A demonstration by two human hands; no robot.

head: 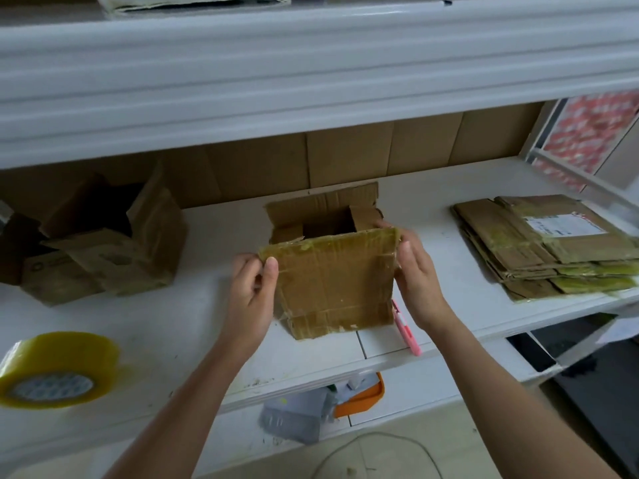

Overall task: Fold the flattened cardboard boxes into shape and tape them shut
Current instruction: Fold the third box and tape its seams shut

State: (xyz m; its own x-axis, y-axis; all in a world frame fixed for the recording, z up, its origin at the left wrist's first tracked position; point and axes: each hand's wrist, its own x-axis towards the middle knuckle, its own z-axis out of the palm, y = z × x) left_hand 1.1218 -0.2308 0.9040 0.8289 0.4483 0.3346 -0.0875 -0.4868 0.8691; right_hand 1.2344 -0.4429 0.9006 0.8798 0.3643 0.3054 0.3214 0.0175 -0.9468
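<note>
You have the cardboard box point(332, 271) standing on the white shelf point(179, 319) in front of you, its top open and its flaps up. Your left hand point(250, 299) pinches the near panel's left edge between thumb and curled fingers, while your right hand point(415, 274) lies along the right side with fingers fairly straight, pressing more than gripping. Expect it to be light and only moderately stiff: the board looks worn, creased and patched with old yellowed tape, so it will likely flex or skew if you squeeze mid-panel. Take hold at the corners and along the fold lines, where the walls brace each other. The inside reads as dark, and nothing shows in it from here. To your left another box point(103, 243) sits open and slumped, its contents not visible. The tape roll point(57, 369) waits near your left forearm, and a pink cutter point(408, 331) lies just beside the box on the right. The flattened boxes point(543, 247) are stacked well off to your right.
</note>
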